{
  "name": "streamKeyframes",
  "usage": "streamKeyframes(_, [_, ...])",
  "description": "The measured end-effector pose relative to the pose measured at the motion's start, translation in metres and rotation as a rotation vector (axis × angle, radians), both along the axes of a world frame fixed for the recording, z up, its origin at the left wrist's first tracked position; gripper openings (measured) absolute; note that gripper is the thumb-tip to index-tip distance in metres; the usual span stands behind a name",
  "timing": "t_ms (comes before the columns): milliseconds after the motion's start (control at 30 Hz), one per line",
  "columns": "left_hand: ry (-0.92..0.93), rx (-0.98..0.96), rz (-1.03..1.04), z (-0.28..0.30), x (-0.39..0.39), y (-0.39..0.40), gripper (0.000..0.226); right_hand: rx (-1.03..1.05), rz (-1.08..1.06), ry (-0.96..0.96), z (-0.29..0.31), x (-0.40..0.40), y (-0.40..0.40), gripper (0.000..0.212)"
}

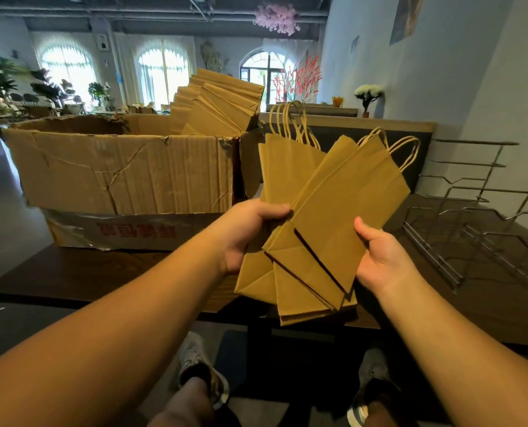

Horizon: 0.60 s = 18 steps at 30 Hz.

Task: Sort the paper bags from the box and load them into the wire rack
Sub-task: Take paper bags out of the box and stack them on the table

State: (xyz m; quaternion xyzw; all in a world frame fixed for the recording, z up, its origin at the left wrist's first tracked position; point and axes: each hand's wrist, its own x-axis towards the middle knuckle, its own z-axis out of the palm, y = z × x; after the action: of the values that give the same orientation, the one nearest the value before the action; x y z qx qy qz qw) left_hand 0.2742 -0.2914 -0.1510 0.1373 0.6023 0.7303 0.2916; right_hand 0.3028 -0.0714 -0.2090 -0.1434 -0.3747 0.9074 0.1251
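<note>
A fanned bunch of flat brown paper bags (327, 211) with twisted handles is held up over the table's front edge. My left hand (247, 232) grips the bunch from its left side, fingers curled over the bags. My right hand (380, 257) holds the front bag's right edge, thumb on its face. The worn cardboard box (118, 174) stands on the table at left, with more brown bags (216, 103) sticking up from its far right corner. The metal wire rack (478, 217) stands at the right with nothing in its slots.
The dark wooden table (87, 272) carries the box and the rack. A bench back (349, 124) and a white wall lie behind it. My shoes (201, 371) show on the floor below the table edge.
</note>
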Motion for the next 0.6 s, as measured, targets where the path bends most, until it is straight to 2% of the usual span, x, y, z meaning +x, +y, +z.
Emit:
streamKeyframes(100, [0.067,-0.017,0.078,-0.003,-0.008,0.004,0.013,-0.029,-0.001,-0.019,-0.004,0.004,0.004,0.031])
streamKeyframes(233, [0.115,-0.003,0.184,-0.009,-0.018,0.002,0.015,0.006,0.0,-0.009,-0.011,0.009,0.015,0.035])
streamKeyframes(433, [0.188,-0.001,0.184,-0.014,-0.02,0.003,0.019,0.031,0.015,-0.006,-0.012,0.012,0.019,0.037])
streamKeyframes(600, [0.143,0.0,0.172,-0.007,-0.012,0.007,0.023,0.071,0.02,-0.009,-0.01,0.011,0.013,0.031])
